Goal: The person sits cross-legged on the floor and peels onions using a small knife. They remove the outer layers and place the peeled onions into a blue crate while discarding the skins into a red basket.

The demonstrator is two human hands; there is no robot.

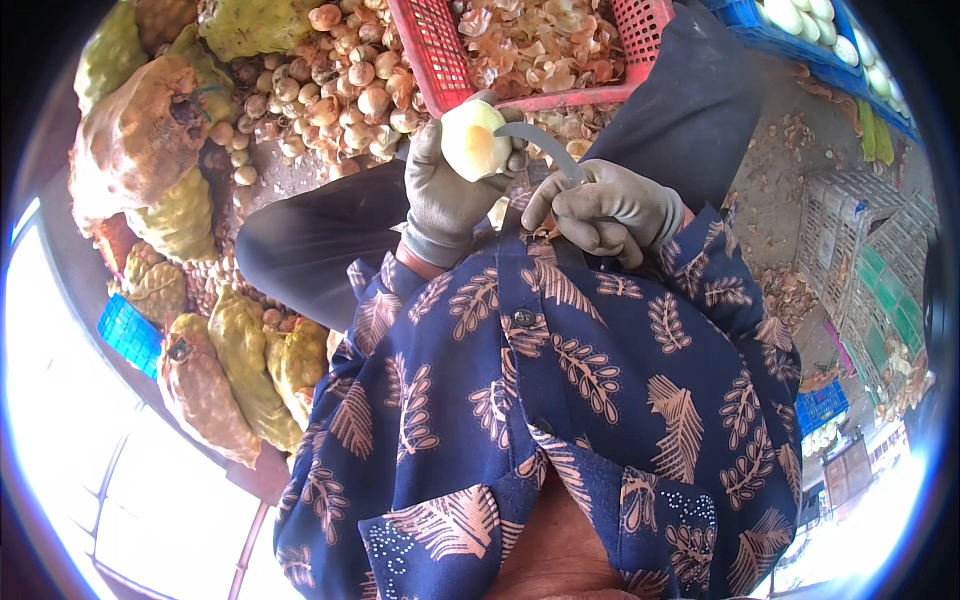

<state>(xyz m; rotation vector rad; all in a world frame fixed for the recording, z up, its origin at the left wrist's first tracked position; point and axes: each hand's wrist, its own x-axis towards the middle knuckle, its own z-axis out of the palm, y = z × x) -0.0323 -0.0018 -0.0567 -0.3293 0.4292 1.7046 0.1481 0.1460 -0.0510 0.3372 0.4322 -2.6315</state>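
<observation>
My left hand (448, 199), in a grey work glove, is closed around an onion (474, 142). Most of that onion is pale and bare, with a tan patch on its near side. In my right hand (611, 206), gloved as well, I grip a small curved knife (546, 144). Its handle is mostly hidden by my fingers, and the blade's tip meets the onion's right side. Just beyond my hands is a red plastic crate (555, 99) holding many dry onion skins (544, 52).
Unpeeled onions (352, 82) are heaped at the upper left, beside filled mesh sacks (142, 142). Blue crates (814, 56) of peeled onions stand at the upper right. Stacked plastic crates (840, 232) are on the right. Loose skins litter the floor (780, 161).
</observation>
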